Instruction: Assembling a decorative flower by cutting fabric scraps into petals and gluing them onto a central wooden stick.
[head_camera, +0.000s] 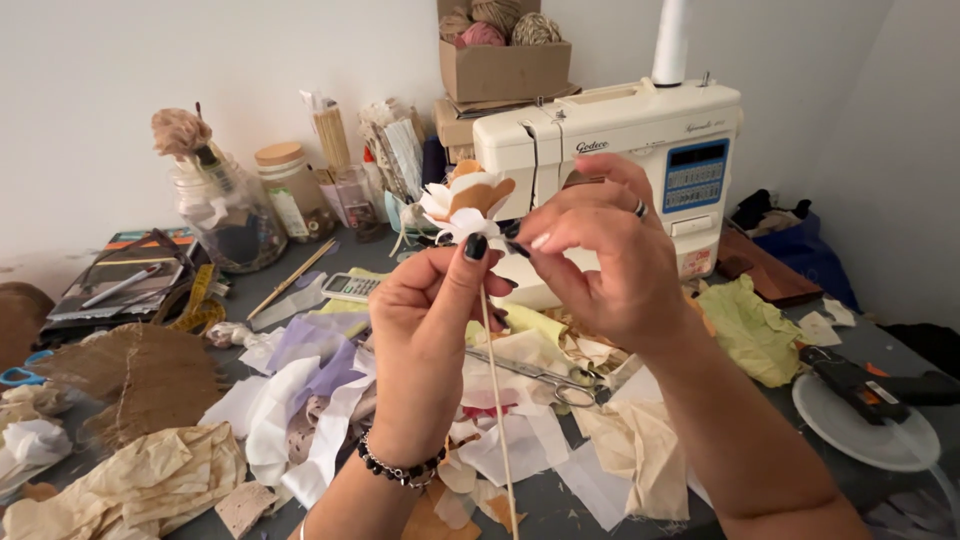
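Brown cardboard box (505, 70) atop sewing machine's (610, 130) rear; blue rect. screen panel (696, 176) at right.

One view only, worn on your head. It looks forward and down across the cluttered surface (560, 505) toward the white wall. Close range: your hands (520, 290) fill the centre of the frame, forearms entering from the bottom edge. The sewing machine (610, 150) sits upper centre, near the far edge. No second view to overlap.
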